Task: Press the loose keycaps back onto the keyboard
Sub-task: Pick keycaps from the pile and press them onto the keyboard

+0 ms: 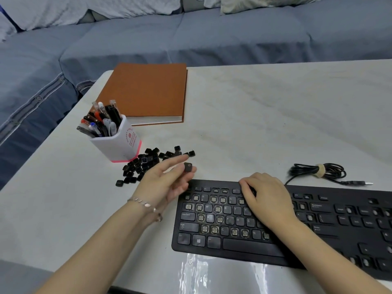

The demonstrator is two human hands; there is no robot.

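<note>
Left hand (167, 180) pinched a small black plastic keycap (188, 167), likely light and stiff, best held by its sides, ten o'clock of the flat black keyboard (244, 245); right hand (268, 199) lay relaxed there, grasping nothing

A thin silvery bracelet (141, 202) circles the left wrist.

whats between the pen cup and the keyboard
In the head view: the pile of loose keycaps and the left hand pinching a keycap.
</note>
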